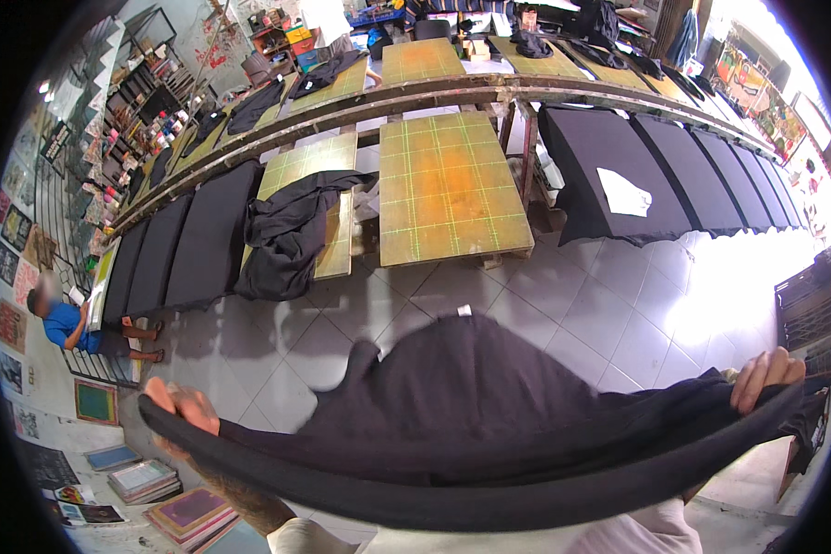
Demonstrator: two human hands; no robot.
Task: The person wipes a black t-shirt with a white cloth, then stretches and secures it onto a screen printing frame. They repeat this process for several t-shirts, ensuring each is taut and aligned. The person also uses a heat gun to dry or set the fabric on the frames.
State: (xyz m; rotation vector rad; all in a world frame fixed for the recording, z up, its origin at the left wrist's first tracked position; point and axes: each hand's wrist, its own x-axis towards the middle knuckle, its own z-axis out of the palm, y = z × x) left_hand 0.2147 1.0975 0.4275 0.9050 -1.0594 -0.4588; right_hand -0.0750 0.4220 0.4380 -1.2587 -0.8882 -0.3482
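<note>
A black T-shirt [489, 388] is stretched wide in front of me, its hem toward me and the rest hanging beyond. My left hand [181, 406] is closed on one end of the hem. At the other end, the fingers of my right hand [766, 377] are wrapped over the cloth. A small white tag [463, 311] shows at the shirt's far edge. Past it stands a bare yellow-brown printing board [452, 189] with green grid lines. Left of that board, a crumpled black garment [295, 231] lies over another gridded board.
Black shirts [214, 231] cover boards along the left; more black shirts [609, 171] cover the right row, one bearing a white paper [624, 192]. A rail [360, 109] runs behind. Far left is a person in blue [69, 323]. Framed screens [189, 512] lie at lower left.
</note>
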